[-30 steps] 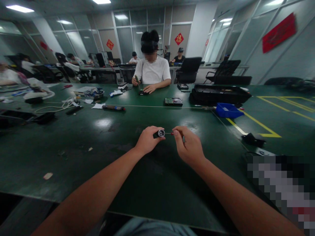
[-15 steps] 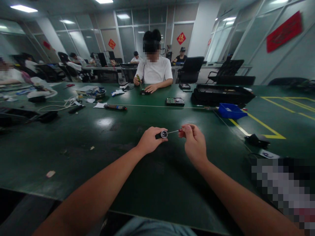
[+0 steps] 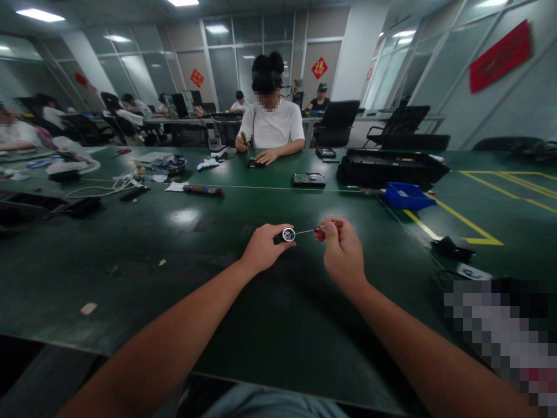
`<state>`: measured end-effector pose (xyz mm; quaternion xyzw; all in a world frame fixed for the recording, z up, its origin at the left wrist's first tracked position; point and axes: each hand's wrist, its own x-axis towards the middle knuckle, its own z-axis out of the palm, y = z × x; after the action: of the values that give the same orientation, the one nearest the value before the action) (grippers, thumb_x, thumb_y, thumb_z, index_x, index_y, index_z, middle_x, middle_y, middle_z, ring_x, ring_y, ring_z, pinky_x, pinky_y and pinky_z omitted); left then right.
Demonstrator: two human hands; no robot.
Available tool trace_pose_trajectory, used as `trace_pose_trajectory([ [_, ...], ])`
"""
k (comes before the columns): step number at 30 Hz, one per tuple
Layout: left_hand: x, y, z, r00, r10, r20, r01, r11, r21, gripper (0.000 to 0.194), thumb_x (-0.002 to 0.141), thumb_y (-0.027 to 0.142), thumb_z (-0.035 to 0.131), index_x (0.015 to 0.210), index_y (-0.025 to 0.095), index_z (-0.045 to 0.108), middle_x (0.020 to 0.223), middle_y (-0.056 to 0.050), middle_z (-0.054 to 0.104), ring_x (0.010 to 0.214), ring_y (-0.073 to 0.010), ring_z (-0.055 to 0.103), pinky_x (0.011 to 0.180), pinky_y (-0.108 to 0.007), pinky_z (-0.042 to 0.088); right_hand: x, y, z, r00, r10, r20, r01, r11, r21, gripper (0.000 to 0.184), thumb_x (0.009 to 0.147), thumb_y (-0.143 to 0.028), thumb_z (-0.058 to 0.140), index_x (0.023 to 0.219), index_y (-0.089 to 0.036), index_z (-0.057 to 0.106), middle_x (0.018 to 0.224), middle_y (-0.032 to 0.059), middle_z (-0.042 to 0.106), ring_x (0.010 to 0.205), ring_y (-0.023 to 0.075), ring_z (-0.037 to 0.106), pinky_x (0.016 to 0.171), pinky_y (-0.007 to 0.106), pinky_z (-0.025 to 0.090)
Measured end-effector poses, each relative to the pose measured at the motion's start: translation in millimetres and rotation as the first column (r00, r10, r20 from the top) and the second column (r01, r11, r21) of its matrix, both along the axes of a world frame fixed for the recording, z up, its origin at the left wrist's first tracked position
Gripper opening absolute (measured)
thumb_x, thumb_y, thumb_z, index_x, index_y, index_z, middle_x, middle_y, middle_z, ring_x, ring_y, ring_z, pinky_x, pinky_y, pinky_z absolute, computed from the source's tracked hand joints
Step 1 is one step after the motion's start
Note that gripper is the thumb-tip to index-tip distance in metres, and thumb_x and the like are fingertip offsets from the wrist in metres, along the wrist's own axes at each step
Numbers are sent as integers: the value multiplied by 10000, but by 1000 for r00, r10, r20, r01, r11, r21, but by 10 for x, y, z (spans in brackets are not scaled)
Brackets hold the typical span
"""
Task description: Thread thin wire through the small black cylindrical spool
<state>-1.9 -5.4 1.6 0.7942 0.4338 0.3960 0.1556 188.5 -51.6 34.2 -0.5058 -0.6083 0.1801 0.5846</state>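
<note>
Between the thumb and fingers of my left hand (image 3: 265,249) is a small black cylinder with a round silver rim (image 3: 288,234); its open end faces me and the inside is too small to make out. My right hand (image 3: 344,252) is closed around the reddish handle of a screwdriver (image 3: 308,231). The thin metal shaft points left, and its tip meets the edge of the silver rim. Both hands are held above the green table (image 3: 270,325).
Across the table a person in a white shirt (image 3: 278,128) works with a tool. A circuit-board device (image 3: 308,179), a long black case (image 3: 391,167) and a blue bin (image 3: 409,195) lie ahead and right. A pen-like electric screwdriver (image 3: 202,190) and a white cable (image 3: 104,186) lie left.
My right hand has shifted slightly left and up with the screwdriver. The cylinder in my left hand has moved slightly left and up, and its rim has turned a little.
</note>
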Motion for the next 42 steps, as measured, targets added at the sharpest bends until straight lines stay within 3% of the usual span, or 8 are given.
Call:
trace_pose_trajectory([
  [7,-10,9,-11,1000,-5,9,5,1000,0,390,817,312,802,1194,261,716,1140,-33,755,1025,-241,660,916,-399,505,5,-51,41,977,-22,214,10,998,55,204,1004,-371,480,1021,-214,609,839,42,723,750,186,689,694,323,498],
  [14,-14,29,-39,1000,-18,2,18,1000,16,376,819,303,801,1180,246,712,1140,-26,756,1023,-230,654,933,-393,489,34,-72,78,904,-129,407,77,987,143,374,881,-509,671,668,-212,592,551,-30,583,473,120,528,513,262,378],
  [22,-26,29,-24,1000,-12,8,12,1000,20,376,829,318,790,1189,245,706,1110,-25,754,1021,-234,651,924,-381,485,20,-96,70,880,25,475,-147,964,222,199,951,-248,529,1109,-172,622,904,78,720,803,209,693,745,336,520],
  [27,-22,22,-15,1000,-12,-9,13,1000,9,377,832,361,785,1183,249,710,1105,-19,756,1010,-238,650,902,-378,485,24,-118,94,860,79,504,-194,964,180,179,987,-282,488,1013,-208,649,896,68,723,822,218,683,760,356,511],
  [31,-18,12,-11,1000,0,7,0,1000,21,380,823,310,798,1185,237,710,1113,-26,756,1017,-232,652,914,-377,488,5,-115,57,937,47,346,-93,989,119,222,979,-326,512,1127,-201,623,910,72,730,822,227,696,750,370,515],
  [36,-28,18,-13,1000,19,-4,-18,1000,16,384,800,286,817,1170,246,722,1152,-27,756,1040,-241,649,925,-399,493,-29,-59,8,996,83,16,-83,996,-33,246,985,-401,506,1017,-206,653,864,57,720,793,204,684,741,358,523],
  [40,-31,19,-10,1000,-7,-3,7,1000,20,389,795,278,821,1170,252,723,1134,-25,760,1033,-235,652,922,-394,497,1,84,-30,963,62,-264,-95,989,-114,243,953,-420,545,950,-205,658,827,42,684,753,181,650,762,358,526],
  [42,-23,19,-6,1000,-2,7,2,999,34,384,793,279,824,1163,253,726,1124,-23,762,1024,-231,654,917,-390,497,42,166,-46,877,64,-476,-173,967,-188,236,921,-432,577,884,-208,639,792,29,656,694,170,628,723,356,536],
])
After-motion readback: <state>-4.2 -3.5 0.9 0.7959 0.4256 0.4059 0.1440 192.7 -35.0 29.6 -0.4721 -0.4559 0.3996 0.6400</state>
